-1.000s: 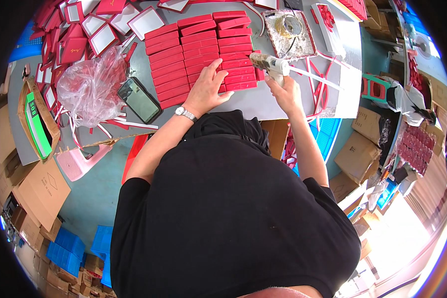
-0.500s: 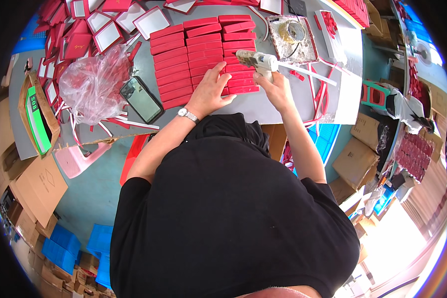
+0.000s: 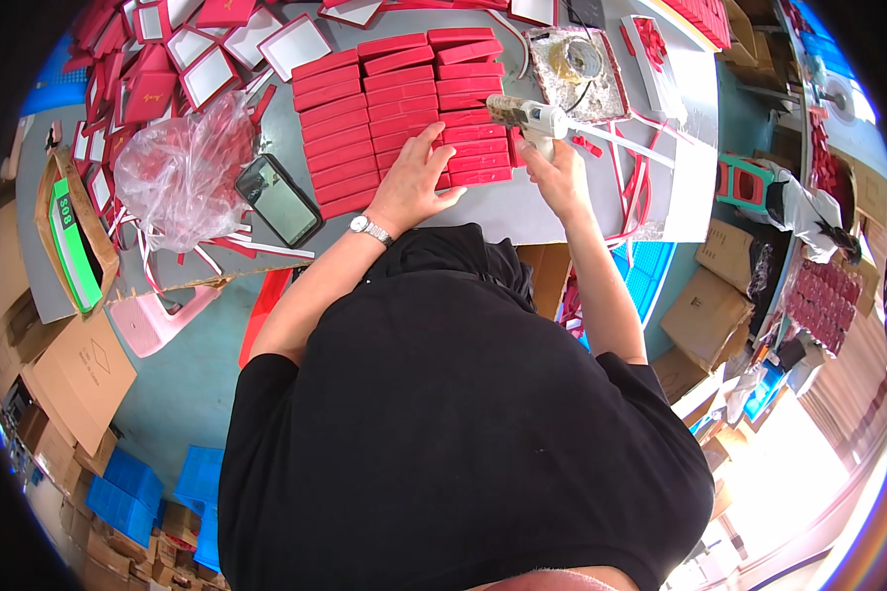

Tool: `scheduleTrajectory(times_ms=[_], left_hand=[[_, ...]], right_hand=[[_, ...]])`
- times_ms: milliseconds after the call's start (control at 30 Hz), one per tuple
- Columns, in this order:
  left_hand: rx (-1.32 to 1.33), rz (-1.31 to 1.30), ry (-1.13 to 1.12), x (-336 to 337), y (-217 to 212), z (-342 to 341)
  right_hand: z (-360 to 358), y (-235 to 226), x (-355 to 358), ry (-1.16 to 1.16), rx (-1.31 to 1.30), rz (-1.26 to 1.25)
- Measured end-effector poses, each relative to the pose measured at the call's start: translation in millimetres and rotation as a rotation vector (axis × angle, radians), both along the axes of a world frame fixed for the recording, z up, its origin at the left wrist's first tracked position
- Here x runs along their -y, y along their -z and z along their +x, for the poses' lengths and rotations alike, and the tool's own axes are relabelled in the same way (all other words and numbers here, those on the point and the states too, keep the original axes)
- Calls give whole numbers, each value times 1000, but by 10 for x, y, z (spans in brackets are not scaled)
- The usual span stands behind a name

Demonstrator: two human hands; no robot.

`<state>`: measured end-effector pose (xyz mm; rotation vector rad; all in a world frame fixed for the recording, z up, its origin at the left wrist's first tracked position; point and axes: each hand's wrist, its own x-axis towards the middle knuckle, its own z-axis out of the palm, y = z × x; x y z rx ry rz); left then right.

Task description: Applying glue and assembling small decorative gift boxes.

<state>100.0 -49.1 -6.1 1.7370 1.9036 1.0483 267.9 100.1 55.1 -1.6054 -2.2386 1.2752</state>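
Observation:
Rows of flat red boxes [image 3: 384, 108] lie side by side on the grey table [image 3: 522, 212]. My left hand [image 3: 416, 182], with a wristwatch on the wrist, rests spread on the near row of red boxes. My right hand [image 3: 560, 177] grips a white glue gun [image 3: 527, 116], whose nozzle points left over the red boxes at the right end of the rows.
A clear plastic bag [image 3: 182, 172] and a black phone [image 3: 278, 200] lie left of the boxes. Open red-and-white box lids [image 3: 207, 59] pile at the back left. A foil tray [image 3: 581, 64] sits behind the gun. A pink stool [image 3: 153, 320] and cardboard cartons [image 3: 719, 315] stand on the floor.
The view has shifted so the table sits lower in the picture. My left hand stays on the red boxes and my right hand keeps the glue gun at the rows' right end.

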Motion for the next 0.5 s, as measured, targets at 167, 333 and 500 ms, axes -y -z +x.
scheduleTrajectory(times_ms=[167,333,500], left_hand=[[5,-10,-1,-25,-21,13],[11,-11,7,-66,-41,10],[-4,-5,1,-12,-25,-39]], right_hand=[[52,-23,-34,27,18,23],[18,-276,-31,-47,169,33],[150,-79,-353,139,-235,-110]])
